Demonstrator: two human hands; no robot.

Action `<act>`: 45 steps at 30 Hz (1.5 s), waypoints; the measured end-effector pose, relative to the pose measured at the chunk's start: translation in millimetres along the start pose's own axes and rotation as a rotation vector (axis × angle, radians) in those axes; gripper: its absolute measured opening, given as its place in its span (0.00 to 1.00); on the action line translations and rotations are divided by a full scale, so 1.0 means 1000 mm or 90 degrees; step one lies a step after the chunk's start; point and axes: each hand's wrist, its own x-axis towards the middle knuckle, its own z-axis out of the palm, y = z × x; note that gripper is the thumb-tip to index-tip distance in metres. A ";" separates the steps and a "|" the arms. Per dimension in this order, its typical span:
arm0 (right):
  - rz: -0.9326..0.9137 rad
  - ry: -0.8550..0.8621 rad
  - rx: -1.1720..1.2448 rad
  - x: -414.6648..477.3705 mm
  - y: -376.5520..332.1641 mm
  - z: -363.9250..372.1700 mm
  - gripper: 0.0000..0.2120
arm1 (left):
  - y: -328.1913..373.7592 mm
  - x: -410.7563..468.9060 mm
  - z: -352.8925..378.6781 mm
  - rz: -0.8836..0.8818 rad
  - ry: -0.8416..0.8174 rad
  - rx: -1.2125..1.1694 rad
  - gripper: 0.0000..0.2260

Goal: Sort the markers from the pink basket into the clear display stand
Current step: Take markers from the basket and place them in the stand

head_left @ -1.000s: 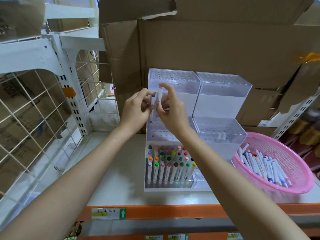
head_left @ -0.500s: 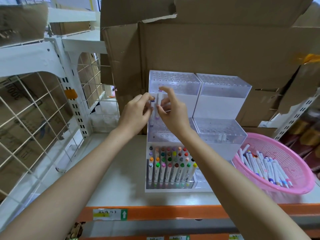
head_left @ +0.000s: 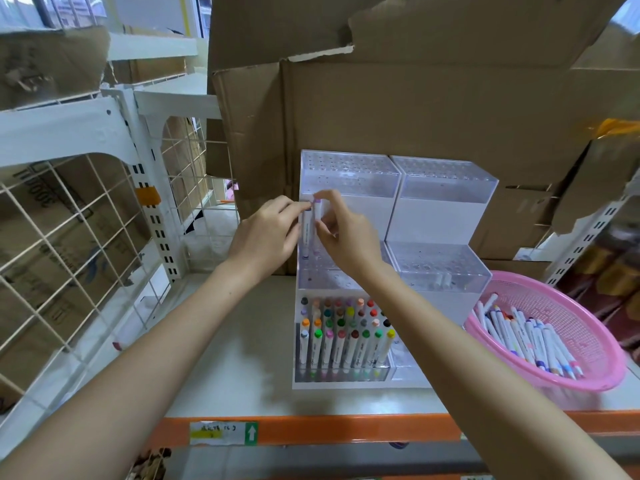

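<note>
A clear tiered display stand (head_left: 446,183) stands on the shelf against cardboard. Its lowest left tier holds several markers (head_left: 343,336) upright with coloured caps. Over the middle left tier, my left hand (head_left: 266,233) pinches a white marker with a dark cap (head_left: 307,233), held upright with its lower end at the tier's holes. Beside it my right hand (head_left: 346,230) pinches a white marker with a purple cap (head_left: 316,220), also upright at that tier. The pink basket (head_left: 588,368) sits to the right with several white markers (head_left: 526,336) lying in it.
Large cardboard boxes (head_left: 398,109) rise behind the stand. A white wire-grid rack (head_left: 79,230) fills the left side. The shelf's orange front edge (head_left: 346,433) carries a label. More boxes and a slotted upright stand at the right.
Both hands have lowered slightly with their markers toward the middle left tier; the markers' lower ends now sit at its holes.
</note>
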 end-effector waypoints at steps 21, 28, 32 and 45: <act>0.012 -0.020 -0.068 0.002 -0.008 -0.020 0.15 | 0.006 0.001 -0.009 -0.042 -0.138 0.070 0.24; 0.019 -0.047 -0.171 -0.027 0.002 -0.034 0.25 | 0.024 -0.008 -0.005 -0.011 -0.122 0.102 0.26; 0.069 -0.086 -0.202 -0.054 0.012 -0.048 0.26 | 0.051 -0.016 0.009 0.034 -0.168 0.119 0.27; 0.215 -0.084 -0.250 -0.135 0.090 -0.139 0.27 | 0.180 -0.007 0.076 0.146 -0.258 0.051 0.23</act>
